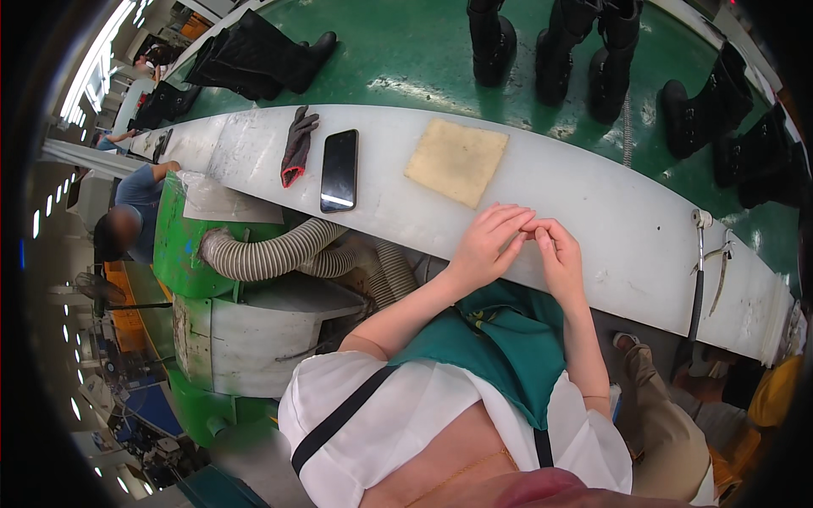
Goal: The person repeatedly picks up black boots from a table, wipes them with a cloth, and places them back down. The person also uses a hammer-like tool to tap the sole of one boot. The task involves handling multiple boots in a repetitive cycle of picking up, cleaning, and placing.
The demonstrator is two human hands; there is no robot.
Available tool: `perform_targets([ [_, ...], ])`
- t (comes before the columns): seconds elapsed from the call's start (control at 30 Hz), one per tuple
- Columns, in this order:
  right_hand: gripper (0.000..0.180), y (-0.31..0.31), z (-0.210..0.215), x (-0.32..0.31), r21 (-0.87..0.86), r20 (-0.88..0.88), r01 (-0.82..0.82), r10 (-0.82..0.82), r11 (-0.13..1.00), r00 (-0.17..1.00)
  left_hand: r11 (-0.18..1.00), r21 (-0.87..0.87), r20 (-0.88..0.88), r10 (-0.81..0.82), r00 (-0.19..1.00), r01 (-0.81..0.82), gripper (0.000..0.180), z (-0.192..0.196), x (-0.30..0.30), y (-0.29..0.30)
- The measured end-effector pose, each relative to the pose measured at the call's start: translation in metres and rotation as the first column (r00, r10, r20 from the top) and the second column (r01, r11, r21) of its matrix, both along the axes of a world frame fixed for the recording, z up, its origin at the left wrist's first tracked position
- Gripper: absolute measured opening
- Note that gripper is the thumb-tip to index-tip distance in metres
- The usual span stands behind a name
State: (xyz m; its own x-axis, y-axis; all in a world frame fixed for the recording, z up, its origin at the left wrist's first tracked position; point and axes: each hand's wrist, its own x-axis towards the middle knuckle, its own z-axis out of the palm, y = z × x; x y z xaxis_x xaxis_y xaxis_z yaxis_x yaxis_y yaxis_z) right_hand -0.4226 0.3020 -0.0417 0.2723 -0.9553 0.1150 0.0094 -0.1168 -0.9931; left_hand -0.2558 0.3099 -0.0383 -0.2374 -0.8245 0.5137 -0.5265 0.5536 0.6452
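My left hand (489, 243) and my right hand (561, 258) meet at the fingertips over the near edge of the white table (584, 220). The left fingers are stretched out toward the right hand. My right fingers curl in toward the thumb around the left fingertips; whether anything small sits between them is hidden. Just beyond the hands lies a flat yellowish square pad (457, 161). Further left rest a black smartphone (340, 169) and a dark grey glove (298, 148) with a red cuff.
A hammer (699, 254) with a dark handle lies at the table's right end, beside a thin metal tool (721, 269). Black boots (491, 42) stand on the green conveyor (406, 76) behind. A green machine (182, 245) with a ribbed hose (271, 251) is at left, near another person (140, 199).
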Motion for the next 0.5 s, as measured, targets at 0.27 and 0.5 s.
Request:
perform_targets([
  [0.27,0.024,0.0,0.003,0.003,0.019,-0.01,-0.001,0.001,1.0,1.0,0.998,0.002,0.003,-0.058,0.998,0.058,0.043,0.002,0.007,-0.002],
  [0.5,0.023,0.001,0.005,0.002,0.038,-0.086,0.007,-0.004,0.999,0.996,0.988,0.136,-0.549,0.137,0.824,-0.074,0.059,0.084,0.167,-0.084],
])
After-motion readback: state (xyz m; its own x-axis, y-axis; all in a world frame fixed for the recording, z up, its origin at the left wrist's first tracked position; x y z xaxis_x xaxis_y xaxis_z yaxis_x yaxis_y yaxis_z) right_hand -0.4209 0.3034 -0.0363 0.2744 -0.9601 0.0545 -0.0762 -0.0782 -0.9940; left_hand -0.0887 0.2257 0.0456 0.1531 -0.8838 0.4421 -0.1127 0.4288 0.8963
